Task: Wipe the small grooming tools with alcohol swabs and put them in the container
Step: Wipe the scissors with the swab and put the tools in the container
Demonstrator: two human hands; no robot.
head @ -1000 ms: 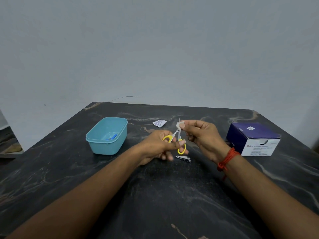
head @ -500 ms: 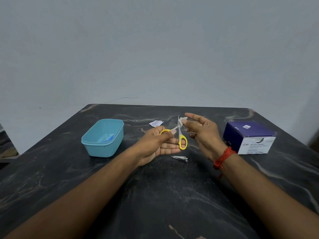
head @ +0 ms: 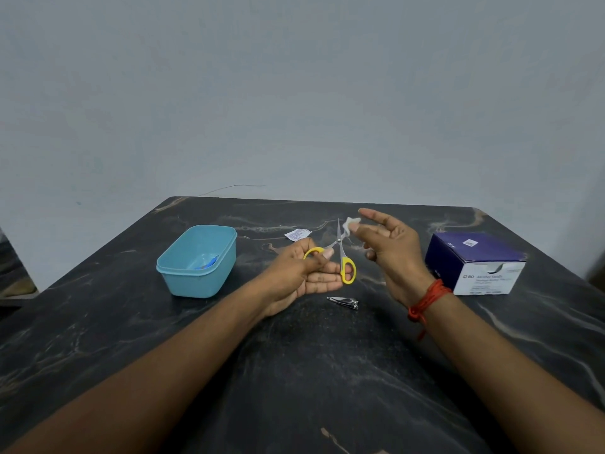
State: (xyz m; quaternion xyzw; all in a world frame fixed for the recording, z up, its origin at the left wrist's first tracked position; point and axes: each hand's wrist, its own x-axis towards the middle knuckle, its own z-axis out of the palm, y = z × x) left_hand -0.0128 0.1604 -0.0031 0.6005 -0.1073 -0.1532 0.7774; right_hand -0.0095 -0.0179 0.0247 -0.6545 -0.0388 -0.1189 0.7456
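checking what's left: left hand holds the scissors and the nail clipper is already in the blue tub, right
Not quite. The head view shows the nail clipper on the table, outside the tub; the left hand does hold the scissors.

box (head: 491, 278), "BD Alcohol Swabs"

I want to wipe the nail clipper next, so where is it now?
In the head view the nail clipper lies on the dark table, just nearer the camera than the left hand holding the yellow scissors, right of the blue container.
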